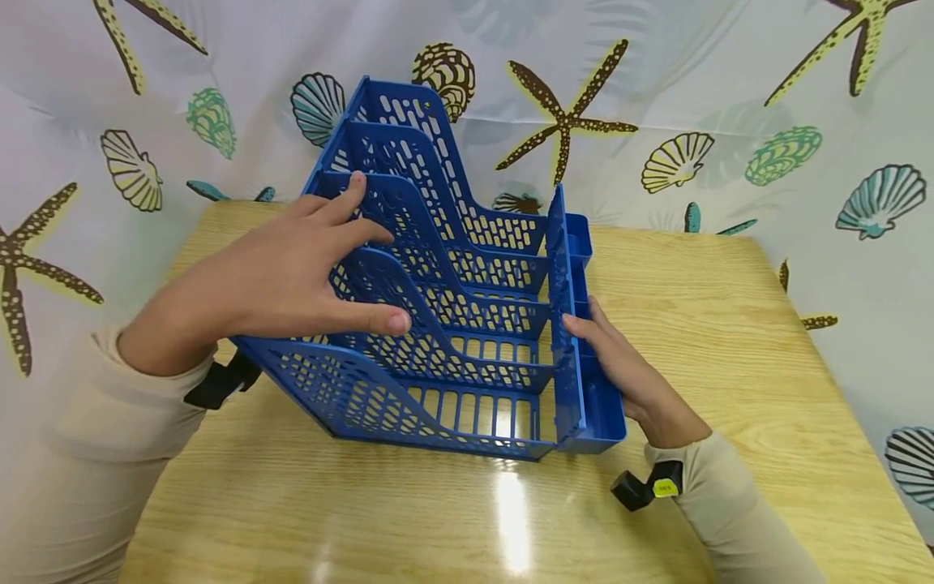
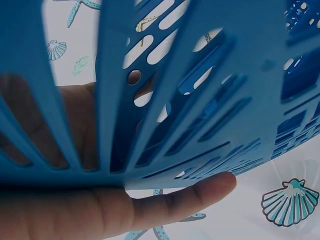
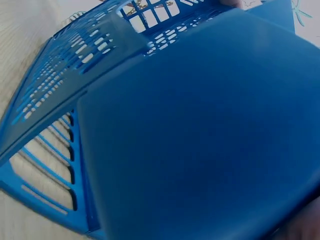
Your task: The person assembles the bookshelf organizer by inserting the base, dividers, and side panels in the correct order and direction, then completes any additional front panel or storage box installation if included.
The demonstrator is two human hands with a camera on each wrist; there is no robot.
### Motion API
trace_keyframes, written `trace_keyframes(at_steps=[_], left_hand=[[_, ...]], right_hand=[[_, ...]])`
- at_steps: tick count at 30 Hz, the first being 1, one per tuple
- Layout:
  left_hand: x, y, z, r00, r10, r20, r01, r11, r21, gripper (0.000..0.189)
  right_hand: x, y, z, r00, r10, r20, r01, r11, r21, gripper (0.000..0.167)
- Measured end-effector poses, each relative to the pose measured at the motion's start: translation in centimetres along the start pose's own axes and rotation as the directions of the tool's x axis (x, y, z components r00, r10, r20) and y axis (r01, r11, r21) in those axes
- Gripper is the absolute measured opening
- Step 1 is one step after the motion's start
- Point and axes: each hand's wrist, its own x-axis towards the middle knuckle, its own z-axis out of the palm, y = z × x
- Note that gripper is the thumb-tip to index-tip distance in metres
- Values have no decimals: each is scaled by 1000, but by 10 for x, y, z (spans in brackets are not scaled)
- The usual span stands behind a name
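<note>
While the blue file rack (image 1: 426, 268) stands on the wooden table (image 1: 700, 341), its 5 perforated walls parting 4 slots, the left hand (image 1: 284, 268) rests over its tall left end. Its fingers are spread and nearly straight, unclenched against the dividers; the left wrist view shows 1 finger lying along a slatted wall's edge. At the rack's right end, the right hand (image 1: 627, 365) grasps the blue compartment tray (image 1: 569, 381), thumb hooked over its flat panel. Behind hangs a white cloth (image 1: 751, 73) printed with starfish and shells.
</note>
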Motion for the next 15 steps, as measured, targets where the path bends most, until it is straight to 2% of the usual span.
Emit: trace_keyframes(at_steps=[9, 15], left_hand=[[1, 1, 1, 1000, 1, 5, -1, 1000, 15, 94], [0, 0, -1, 1000, -5, 0, 5, 1000, 23, 94]], right_hand=[[-1, 0, -1, 999, 39, -4, -39, 999, 4, 87], [3, -2, -3, 999, 5, 36, -5, 1000, -2, 86]])
